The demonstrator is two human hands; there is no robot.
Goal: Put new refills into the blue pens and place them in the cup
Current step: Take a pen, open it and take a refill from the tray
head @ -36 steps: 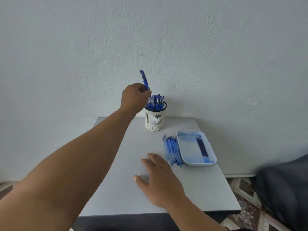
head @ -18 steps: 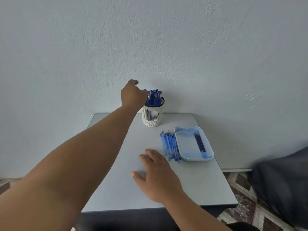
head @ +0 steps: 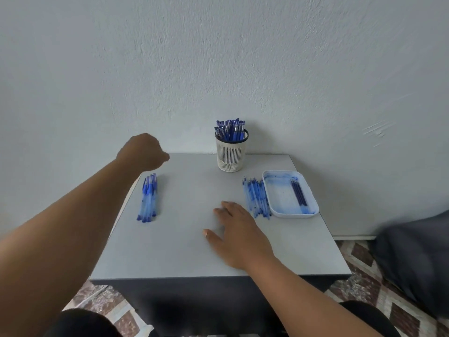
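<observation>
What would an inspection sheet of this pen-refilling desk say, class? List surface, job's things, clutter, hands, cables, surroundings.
Surface: grey table set against a wall.
Job's things: white slotted cup at the back, full of blue pens standing upright; small row of blue pens lying at the left edge; bundle of refills lying beside the tray's left side; white ink-stained tray with a few dark refills in it.
Clutter: nothing seen.
Hands: left hand above the left row of pens, fingers curled under, holding nothing visible; right hand flat on the table, fingers straight, near the bundle.
Cables: nothing seen.
Surroundings: pale wall; patterned floor tiles; dark blurred object at the right.
</observation>
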